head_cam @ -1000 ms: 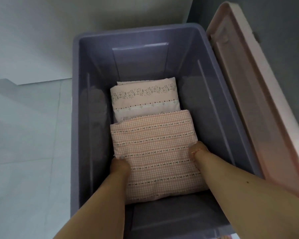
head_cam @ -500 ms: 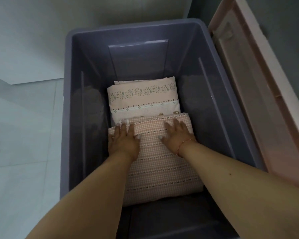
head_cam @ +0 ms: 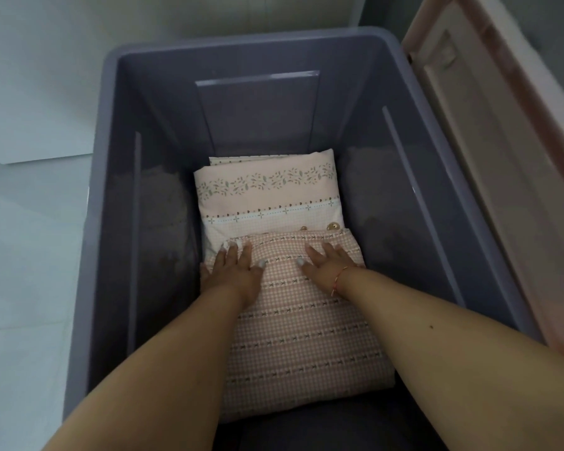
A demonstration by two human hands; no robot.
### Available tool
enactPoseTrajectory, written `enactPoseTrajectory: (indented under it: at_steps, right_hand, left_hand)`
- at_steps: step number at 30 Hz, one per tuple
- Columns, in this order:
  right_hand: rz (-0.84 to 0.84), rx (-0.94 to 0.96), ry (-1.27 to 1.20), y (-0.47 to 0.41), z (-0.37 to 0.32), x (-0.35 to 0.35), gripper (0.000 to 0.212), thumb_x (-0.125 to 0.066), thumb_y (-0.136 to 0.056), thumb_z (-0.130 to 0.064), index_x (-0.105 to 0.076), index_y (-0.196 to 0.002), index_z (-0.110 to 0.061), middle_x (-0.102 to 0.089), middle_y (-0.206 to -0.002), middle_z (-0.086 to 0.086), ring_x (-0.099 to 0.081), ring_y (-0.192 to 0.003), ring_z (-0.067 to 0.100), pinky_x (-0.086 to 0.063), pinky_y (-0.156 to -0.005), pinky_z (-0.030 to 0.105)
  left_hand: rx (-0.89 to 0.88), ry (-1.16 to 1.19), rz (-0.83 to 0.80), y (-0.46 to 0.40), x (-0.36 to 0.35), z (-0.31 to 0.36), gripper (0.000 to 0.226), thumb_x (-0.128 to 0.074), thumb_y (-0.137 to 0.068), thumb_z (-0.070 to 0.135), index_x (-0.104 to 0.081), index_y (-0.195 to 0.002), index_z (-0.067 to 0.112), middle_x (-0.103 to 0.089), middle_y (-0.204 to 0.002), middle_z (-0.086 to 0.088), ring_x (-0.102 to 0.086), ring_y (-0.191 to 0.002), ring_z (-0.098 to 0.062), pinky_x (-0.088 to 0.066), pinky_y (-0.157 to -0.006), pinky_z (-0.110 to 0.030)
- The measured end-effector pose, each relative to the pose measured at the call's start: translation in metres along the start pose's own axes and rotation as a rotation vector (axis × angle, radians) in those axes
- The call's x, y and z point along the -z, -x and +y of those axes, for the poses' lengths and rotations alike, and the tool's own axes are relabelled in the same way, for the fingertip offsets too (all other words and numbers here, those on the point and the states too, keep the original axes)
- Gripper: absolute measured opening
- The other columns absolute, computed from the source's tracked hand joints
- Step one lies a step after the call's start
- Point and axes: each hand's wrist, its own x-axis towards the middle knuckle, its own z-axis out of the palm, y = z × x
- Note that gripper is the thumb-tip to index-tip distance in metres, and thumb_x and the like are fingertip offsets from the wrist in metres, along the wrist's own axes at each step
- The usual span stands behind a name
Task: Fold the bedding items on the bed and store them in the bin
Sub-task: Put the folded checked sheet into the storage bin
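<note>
Hands that gripped the near side edges of the pink gingham folded bedding (head_cam: 303,327) a second ago now lie flat on its far end, having slid forward across the top of the fabric. Half a second ago they were already there, so the pressing has held while the view drifted a little. I read this as the release-and-settle stage: the bundle has been lowered into the grey-purple plastic storage bin (head_cam: 111,164) and is being patted down instead of carried.

The left hand (head_cam: 235,271) is open, fingers straight and spread, its tips reaching the far fold of the gingham piece where a little white cloth shows under them. The right hand (head_cam: 329,263) is likewise open and flat, palm down, with a thin red bracelet (head_cam: 339,278) at the wrist. Neither hand curls round anything.

The gingham bedding lies on the bin floor toward the near end, directly beneath both hands, and its far edge overlaps the near edge of the pale pink folded bedding with a leafy border (head_cam: 267,193), which sits further in. Both bundles keep to the middle of the bin, apart from the side walls. The pink plastic lid (head_cam: 502,157) stands tilted just beside the bin's right rim. Whether more items remain on the bed cannot be told from here, as the bed is out of view
</note>
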Motion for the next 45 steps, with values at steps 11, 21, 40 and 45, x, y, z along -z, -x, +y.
enactPoseTrajectory:
  at_steps: [11,21,40,45]
  right_hand:
    - [-0.015,-0.041,-0.169,0.07,-0.021,0.007,0.095,-0.008,-0.072,-0.085,-0.013,-0.151,-0.033,-0.008,-0.16,0.0,-0.011,-0.146,0.021,-0.011,-0.118,0.047]
    - [0.109,-0.051,-0.236,0.222,-0.076,0.111,0.073,-0.028,-0.091,-0.065,-0.035,-0.146,-0.018,-0.037,-0.15,0.009,-0.041,-0.131,0.028,-0.037,-0.106,0.038]
    - [0.233,0.052,-0.565,0.533,-0.095,0.264,0.055,-0.027,-0.094,-0.057,-0.06,-0.1,-0.014,-0.06,-0.112,0.015,-0.053,-0.093,0.024,-0.042,-0.092,0.034]
    - [0.255,0.083,-0.553,0.579,-0.079,0.286,0.074,-0.023,-0.092,-0.064,-0.052,-0.131,-0.008,-0.056,-0.131,0.013,-0.054,-0.118,0.03,-0.041,-0.104,0.044]
  left_hand:
    - [-0.05,0.077,0.08,0.087,0.026,0.018,0.067,-0.013,-0.098,0.058,-0.006,-0.155,0.024,-0.002,-0.163,0.0,0.002,-0.149,-0.02,0.004,-0.12,-0.046]
    - [-0.074,-0.021,0.094,0.238,0.139,0.042,0.064,-0.024,-0.098,0.055,-0.018,-0.153,0.021,-0.044,-0.148,-0.008,-0.037,-0.137,-0.027,-0.018,-0.119,-0.044]
    - [-0.095,-0.035,0.258,0.527,0.329,0.117,0.056,-0.031,-0.099,0.045,-0.025,-0.148,0.019,-0.053,-0.138,-0.01,-0.051,-0.125,-0.03,-0.038,-0.101,-0.04]
    - [-0.138,0.001,0.315,0.568,0.346,0.142,0.051,-0.033,-0.101,0.039,-0.029,-0.147,0.018,-0.055,-0.136,-0.008,-0.053,-0.123,-0.025,-0.042,-0.097,-0.035]
